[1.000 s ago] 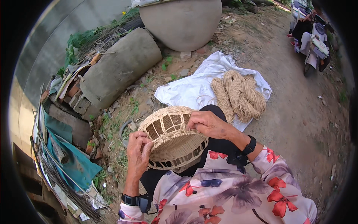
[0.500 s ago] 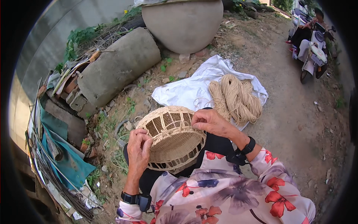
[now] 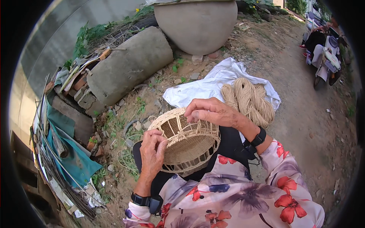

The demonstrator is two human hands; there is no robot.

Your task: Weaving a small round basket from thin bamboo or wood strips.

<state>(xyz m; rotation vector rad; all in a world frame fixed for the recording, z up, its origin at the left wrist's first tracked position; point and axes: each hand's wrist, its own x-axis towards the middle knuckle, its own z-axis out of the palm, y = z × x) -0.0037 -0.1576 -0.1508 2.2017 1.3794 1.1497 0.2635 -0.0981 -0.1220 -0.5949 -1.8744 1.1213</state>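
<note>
A woven tan basket [image 3: 190, 150], tilted with its mouth facing me, rests on my lap. Openwork bars run around its side beneath a twisted rim. At the basket's left, my left hand [image 3: 153, 150] pinches the braided edge between thumb and fingers. My right hand [image 3: 213, 111] hovers over the far side, fingers bent and thumb apart from them. It covers part of the rim, and I see nothing held in it.
Bundles of tan cord [image 3: 249, 100] lie on a white plastic sheet [image 3: 201, 89] beyond the basket. A concrete cylinder [image 3: 131, 66], a large round pot [image 3: 195, 26] and teal cloth [image 3: 72, 159] are around. A person sits by a parked scooter [image 3: 325, 57] at far right.
My right hand has let go of the far right rim and moved left across the basket's top, its fingers opening. My left hand keeps its hold. The whole view has shifted slightly.
</note>
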